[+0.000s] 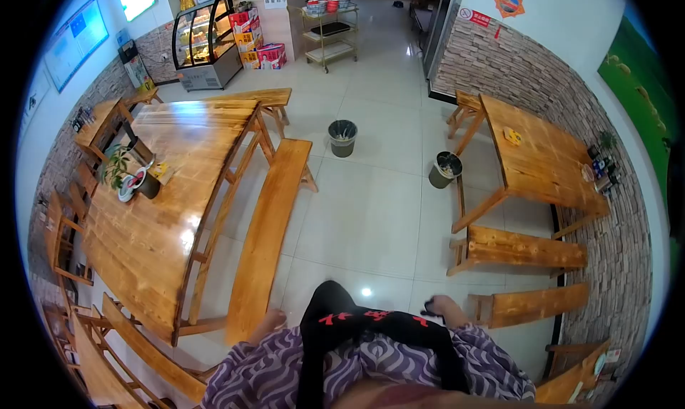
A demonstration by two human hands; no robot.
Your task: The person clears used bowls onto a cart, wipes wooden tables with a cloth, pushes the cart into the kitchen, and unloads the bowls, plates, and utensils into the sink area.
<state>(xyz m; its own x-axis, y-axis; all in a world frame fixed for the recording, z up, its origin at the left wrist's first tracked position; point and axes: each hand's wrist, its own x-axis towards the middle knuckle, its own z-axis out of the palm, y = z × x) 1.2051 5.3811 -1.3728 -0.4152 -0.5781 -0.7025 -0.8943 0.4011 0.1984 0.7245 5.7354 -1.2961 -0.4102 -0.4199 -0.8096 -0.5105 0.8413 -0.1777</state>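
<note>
Cloth apron (371, 323) is cropped; spread of fingers cannot be determined on left hand (272, 320) or right hand (446, 309), beside indistinct dark item (429, 308).

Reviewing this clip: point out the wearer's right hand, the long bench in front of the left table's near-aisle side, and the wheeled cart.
Right hand (445, 308): head view, middle of the hand.
Long bench (270, 231): head view, its seat.
Wheeled cart (332, 52): head view, bottom shelf.

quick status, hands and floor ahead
Left hand near long bench, contact unclear. Right hand at small dark item, grip unclear. Two bins on floor ahead.
</note>
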